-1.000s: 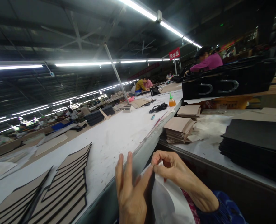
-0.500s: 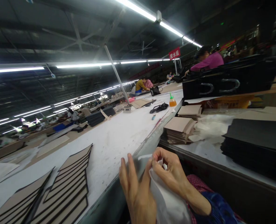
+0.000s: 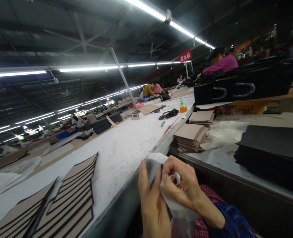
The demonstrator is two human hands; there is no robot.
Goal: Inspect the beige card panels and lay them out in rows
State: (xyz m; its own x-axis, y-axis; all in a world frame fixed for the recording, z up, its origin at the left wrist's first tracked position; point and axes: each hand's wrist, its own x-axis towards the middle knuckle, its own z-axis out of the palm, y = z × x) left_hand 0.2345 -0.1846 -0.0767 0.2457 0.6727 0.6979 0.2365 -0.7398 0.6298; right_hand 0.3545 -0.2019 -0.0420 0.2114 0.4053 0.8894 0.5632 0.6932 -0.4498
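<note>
Right hand (image 3: 183, 183) is pinching a white paper sheet (image 3: 176, 211) to hold it up; left hand (image 3: 152, 201) is hovering open just beside it.

Thin white sheet (image 3: 179, 211), paper or film, can't tell which, was soft & creased, w/ top corner flopped out to the left. Hung in loose folds, pinched at top by right hand (image 3: 181, 183), left hand (image 3: 152, 201) just beside it.
</note>
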